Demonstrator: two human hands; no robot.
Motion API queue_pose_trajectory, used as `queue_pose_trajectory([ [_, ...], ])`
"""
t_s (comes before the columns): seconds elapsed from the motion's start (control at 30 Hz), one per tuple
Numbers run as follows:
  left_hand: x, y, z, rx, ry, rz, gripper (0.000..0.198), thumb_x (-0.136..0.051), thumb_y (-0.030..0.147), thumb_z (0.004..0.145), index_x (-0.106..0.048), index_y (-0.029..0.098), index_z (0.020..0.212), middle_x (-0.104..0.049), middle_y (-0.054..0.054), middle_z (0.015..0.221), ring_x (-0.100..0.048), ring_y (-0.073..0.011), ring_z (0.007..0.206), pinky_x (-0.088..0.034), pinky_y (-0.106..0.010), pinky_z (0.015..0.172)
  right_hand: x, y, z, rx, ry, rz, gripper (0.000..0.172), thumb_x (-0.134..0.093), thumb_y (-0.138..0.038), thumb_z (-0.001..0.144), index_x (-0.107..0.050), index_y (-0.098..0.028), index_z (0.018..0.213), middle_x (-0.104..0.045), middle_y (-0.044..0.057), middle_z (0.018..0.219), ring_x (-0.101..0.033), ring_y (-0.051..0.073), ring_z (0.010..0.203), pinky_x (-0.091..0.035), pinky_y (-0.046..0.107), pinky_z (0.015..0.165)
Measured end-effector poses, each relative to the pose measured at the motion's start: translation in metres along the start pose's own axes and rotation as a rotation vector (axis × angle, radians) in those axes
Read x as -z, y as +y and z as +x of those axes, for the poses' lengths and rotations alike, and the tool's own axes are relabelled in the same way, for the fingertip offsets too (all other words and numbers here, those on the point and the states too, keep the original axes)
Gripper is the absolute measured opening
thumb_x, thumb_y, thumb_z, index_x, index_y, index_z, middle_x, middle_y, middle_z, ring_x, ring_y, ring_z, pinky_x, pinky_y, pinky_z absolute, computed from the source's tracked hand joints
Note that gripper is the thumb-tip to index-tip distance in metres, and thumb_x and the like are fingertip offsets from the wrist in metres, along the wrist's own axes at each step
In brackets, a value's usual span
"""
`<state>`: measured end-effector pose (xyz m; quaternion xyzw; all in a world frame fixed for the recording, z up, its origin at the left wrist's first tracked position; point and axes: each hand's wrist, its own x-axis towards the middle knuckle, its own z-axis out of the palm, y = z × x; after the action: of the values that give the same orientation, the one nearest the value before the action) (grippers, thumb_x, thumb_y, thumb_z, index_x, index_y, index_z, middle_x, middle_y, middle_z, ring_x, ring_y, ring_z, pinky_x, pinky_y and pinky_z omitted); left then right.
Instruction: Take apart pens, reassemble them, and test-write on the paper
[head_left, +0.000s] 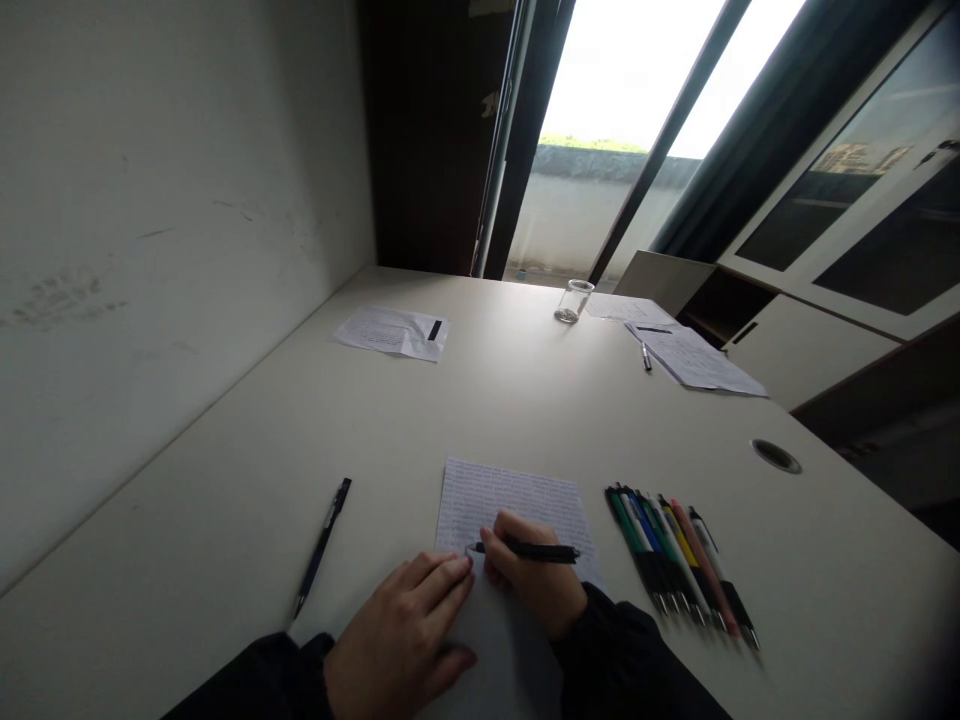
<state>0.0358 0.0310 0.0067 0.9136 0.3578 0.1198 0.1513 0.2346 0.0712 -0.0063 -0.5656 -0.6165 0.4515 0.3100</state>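
Note:
A sheet of paper covered in rows of small writing on its upper part lies in front of me, its lower part pale and shaded. My right hand pinches a black pen, whose tip points left and rests at or just above the sheet. Flat on the sheet's left side is my left hand, fingers stretched out and holding nothing. Its fingertips are close to the pen tip. A dark pen lies on the table left of the left hand.
Several coloured pens lie in a row at the right. Farther back on the white table are a crumpled sheet, a glass, a stack of papers and another pen. A round cable hole is at right.

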Motion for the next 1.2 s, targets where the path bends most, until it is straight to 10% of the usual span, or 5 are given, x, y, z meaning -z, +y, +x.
queue_pose_trajectory([
  [1.2,-0.0033,-0.0015,-0.0027,-0.003,0.044,-0.035,0.061,-0.071,0.032,0.084,-0.048,0.017,0.138,-0.055,-0.01,0.138,-0.049,-0.0281,0.126,-0.044,-0.043,0.108,-0.0007,-0.0033,-0.0003,-0.004,-0.01,-0.024,0.032,-0.051,-0.034,0.088,-0.045,-0.023,0.058,-0.06,-0.001,0.049,-0.053,0.013,0.043,-0.04,0.024,0.044],
])
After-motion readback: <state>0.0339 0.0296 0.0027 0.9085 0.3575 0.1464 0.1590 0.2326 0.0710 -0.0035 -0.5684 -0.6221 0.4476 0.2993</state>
